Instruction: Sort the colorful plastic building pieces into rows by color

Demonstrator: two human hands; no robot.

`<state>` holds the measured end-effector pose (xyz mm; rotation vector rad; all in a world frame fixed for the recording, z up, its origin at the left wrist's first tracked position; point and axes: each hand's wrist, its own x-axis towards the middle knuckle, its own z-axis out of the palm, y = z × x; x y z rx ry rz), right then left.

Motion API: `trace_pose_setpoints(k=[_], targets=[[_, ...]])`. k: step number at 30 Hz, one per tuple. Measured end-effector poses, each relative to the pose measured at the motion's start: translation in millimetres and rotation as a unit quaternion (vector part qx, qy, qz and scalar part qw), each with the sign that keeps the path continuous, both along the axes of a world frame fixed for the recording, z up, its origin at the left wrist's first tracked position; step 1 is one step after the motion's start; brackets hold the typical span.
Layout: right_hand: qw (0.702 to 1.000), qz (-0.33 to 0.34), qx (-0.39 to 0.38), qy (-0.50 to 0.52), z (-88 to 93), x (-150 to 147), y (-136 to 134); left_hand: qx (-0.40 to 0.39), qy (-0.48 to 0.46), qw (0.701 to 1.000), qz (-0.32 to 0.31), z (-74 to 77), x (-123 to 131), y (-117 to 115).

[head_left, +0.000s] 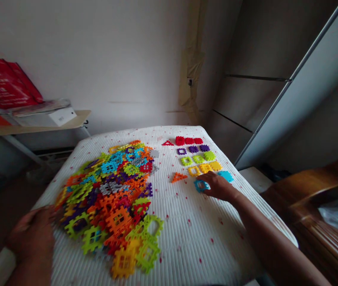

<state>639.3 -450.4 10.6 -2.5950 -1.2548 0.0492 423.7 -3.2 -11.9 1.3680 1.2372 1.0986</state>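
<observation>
Cloth (183, 242), white, ribbed and red-dotted, lies under everything. A mixed pile (117, 190) covers its left; at right, the right hand (216, 185) grasps a blue square (197, 185) just nearer than the yellow row (205, 168). The left hand (33, 234) blurs beside the pile, its grip impossible to tell. Beyond: pale wall (121, 59), socket (190, 81), red bag (5, 83) on a shelf (81, 117).

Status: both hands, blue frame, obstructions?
Right hand at blue frame, grip unclear. Left hand blurred, beside mixed pile. Blue frame nearside of yellow row. Orange triangle close by, seemingly not blocking.
</observation>
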Motion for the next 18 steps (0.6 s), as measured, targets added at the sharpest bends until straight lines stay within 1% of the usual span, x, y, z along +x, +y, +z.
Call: trace_pose_setpoints(k=[2, 5, 7, 9, 12, 14, 15, 17, 18], targets=[[1.0, -0.005, 0.005, 0.002, -4.7, 0.1, -0.3, 0.023, -0.005, 1.0, 0.006, -6.2, -0.8, 8.8], [1.0, -0.015, 0.017, 0.001, -11.9, 1.0, -0.9, 0.047, 0.01, 0.999, -0.004, -14.7, -3.8, 21.5], [1.0, -0.018, 0.019, 0.0, -13.6, 1.3, -1.6, 0.059, 0.014, 0.998, -0.011, -18.0, -5.6, 26.1], [1.0, -0.011, 0.015, -0.007, -11.0, -0.2, -2.0, 0.064, 0.017, 0.998, -0.014, -20.2, -6.6, 27.9], [0.999, 0.004, 0.024, -0.041, -0.6, -10.8, 2.7, 0.062, 0.019, 0.998, -0.015, -24.0, -7.0, 29.9], [0.997, 0.036, 0.054, -0.053, 6.9, -25.7, 13.6, 0.056, 0.016, 0.998, -0.019, -26.8, -6.8, 31.5], [0.994, 0.066, 0.073, -0.047, 9.6, -35.4, 21.9, 0.053, 0.015, 0.998, -0.02, -27.8, -6.6, 31.9], [0.985, 0.144, 0.097, -0.016, 11.4, -57.6, 42.8, 0.047, 0.014, 0.999, -0.017, -28.1, -5.8, 31.2], [0.977, 0.188, 0.097, 0.001, 10.4, -68.8, 54.4, 0.044, 0.014, 0.999, -0.015, -27.4, -5.3, 30.1]])
